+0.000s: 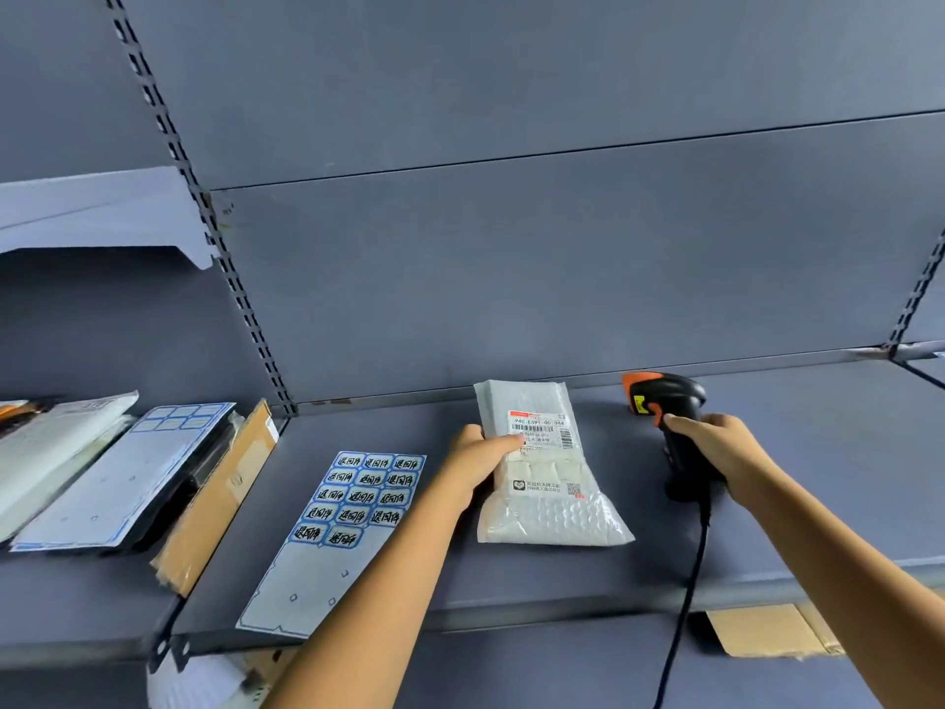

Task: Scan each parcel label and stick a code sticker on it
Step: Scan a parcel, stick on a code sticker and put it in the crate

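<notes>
A white bubble-mailer parcel lies on the grey shelf, its printed label facing up. My left hand grips the parcel's left edge, thumb lying on the label's corner. My right hand holds the handle of a black and orange barcode scanner, to the right of the parcel. Its orange-edged head is turned left toward the parcel. The scanner's black cable drops over the shelf's front edge. A sheet of blue-bordered code stickers lies left of the parcel, its lower part stripped bare.
On the neighbouring shelf to the left lies a pile of parcels, with a used sticker sheet on top and a flat cardboard parcel beside it. Slotted uprights divide the bays. Cardboard shows below the shelf.
</notes>
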The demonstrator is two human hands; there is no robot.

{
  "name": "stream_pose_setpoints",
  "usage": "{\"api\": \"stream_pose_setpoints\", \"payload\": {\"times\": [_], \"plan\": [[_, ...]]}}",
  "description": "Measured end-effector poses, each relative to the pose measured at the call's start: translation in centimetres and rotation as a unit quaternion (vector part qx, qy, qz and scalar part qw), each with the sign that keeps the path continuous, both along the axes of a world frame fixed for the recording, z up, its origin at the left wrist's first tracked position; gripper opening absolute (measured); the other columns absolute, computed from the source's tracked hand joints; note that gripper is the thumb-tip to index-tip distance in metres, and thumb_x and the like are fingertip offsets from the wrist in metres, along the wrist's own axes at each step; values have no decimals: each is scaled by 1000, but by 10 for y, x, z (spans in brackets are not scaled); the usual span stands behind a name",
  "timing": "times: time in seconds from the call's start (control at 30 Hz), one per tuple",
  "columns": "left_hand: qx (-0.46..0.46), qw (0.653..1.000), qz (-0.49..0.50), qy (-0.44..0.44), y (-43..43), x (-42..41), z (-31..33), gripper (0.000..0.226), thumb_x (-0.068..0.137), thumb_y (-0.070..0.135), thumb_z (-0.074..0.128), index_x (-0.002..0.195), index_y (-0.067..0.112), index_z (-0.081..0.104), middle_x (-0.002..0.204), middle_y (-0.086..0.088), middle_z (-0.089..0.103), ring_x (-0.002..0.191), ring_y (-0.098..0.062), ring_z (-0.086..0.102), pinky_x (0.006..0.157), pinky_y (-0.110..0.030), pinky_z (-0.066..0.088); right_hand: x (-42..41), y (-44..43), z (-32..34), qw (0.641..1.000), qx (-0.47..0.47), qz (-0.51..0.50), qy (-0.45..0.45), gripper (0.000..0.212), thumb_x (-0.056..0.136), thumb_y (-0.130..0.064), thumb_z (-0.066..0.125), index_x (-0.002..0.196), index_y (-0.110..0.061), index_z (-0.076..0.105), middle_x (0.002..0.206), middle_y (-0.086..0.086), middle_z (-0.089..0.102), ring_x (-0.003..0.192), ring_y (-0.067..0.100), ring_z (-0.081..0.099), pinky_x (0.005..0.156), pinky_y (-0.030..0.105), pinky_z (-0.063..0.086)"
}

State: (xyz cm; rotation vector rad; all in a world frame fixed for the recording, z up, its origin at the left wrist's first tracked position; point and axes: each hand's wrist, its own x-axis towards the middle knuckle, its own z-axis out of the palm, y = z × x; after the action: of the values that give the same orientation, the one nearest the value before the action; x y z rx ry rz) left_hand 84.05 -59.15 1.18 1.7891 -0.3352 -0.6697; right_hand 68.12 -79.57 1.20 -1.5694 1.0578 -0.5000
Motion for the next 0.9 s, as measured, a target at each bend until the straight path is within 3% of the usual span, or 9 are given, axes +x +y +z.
{"api": "stream_pose_setpoints", "payload": {"times": [0.07, 0.17, 0.23, 0.3, 0.37, 0.43, 0.6, 0.7, 0.9], "plan": [[35, 998, -2, -53, 4, 2, -1, 37, 87, 26, 67, 113, 8, 49, 111, -4, 58, 92, -15, 56, 70, -24, 45, -1, -3, -1, 995, -74, 3, 67, 33, 85, -30, 66, 70, -4, 51, 66, 10, 49, 59, 23, 44, 52, 30, 30], [121, 980, -7, -157, 14, 12, 4, 56, 89, 35, 62, 132, 4, 44, 125, -7, 53, 112, -23, 54, 91, -30, 42, -4, -6, -1, 983, -123, 17, 138, 38, 86, -41, 61, 83, -4, 57, 74, 11, 57, 75, 29, 53, 59, 31, 39], [149, 966, -23, -209, 34, 22, 13, 46, 90, 31, 60, 129, 8, 52, 126, -7, 56, 114, -23, 55, 94, -29, 41, -4, -10, -5, 969, -141, 11, 201, 56, 81, -56, 57, 102, -5, 56, 97, 17, 61, 101, 38, 52, 82, 38, 44], [164, 953, -62, -249, 66, 38, 21, 19, 88, 22, 62, 106, 17, 66, 109, 0, 68, 102, -19, 61, 90, -28, 45, -4, -10, -8, 958, -157, -31, 240, 72, 78, -61, 58, 122, -5, 48, 123, 21, 51, 121, 41, 40, 99, 45, 34], [183, 943, -96, -262, 107, 52, 23, 12, 85, 14, 66, 86, 25, 68, 93, 7, 69, 93, -15, 63, 90, -29, 48, -2, 2, -7, 948, -235, -91, 194, 72, 83, -51, 60, 132, -3, 37, 132, 23, 39, 126, 40, 33, 102, 49, 27], [212, 938, -111, -252, 143, 61, 18, 18, 83, 7, 69, 88, 24, 68, 99, 5, 68, 101, -16, 63, 93, -29, 47, 6, 20, -8, 903, -409, -92, 92, 63, 83, -39, 57, 130, -2, 40, 125, 26, 40, 117, 43, 36, 95, 53, 29], [243, 929, -158, -231, 188, 57, -7, 46, 82, 10, 71, 125, 21, 58, 134, 14, 45, 123, -4, 45, 98, -14, 33, 60, 106, 17, 772, -613, 149, -81, 23, 76, -20, 60, 97, -12, 65, 92, 7, 60, 89, 32, 48, 71, 37, 38], [220, 937, -156, -224, 194, 54, -18, 51, 84, 18, 70, 132, 26, 53, 144, 16, 35, 132, 3, 31, 108, -16, 22, 88, 167, 23, 715, -607, 325, -122, 14, 75, -17, 57, 81, -18, 70, 75, -2, 66, 74, 26, 56, 62, 33, 47], [267, 900, -138, -314, 200, 49, -31, 50, 87, 42, 63, 135, 39, 48, 152, 15, 29, 142, -4, 21, 117, -33, 21, 119, 223, 2, 686, -542, 485, -23, 27, 87, -20, 54, 108, -25, 69, 111, -2, 67, 104, 24, 56, 84, 32, 44]]}}
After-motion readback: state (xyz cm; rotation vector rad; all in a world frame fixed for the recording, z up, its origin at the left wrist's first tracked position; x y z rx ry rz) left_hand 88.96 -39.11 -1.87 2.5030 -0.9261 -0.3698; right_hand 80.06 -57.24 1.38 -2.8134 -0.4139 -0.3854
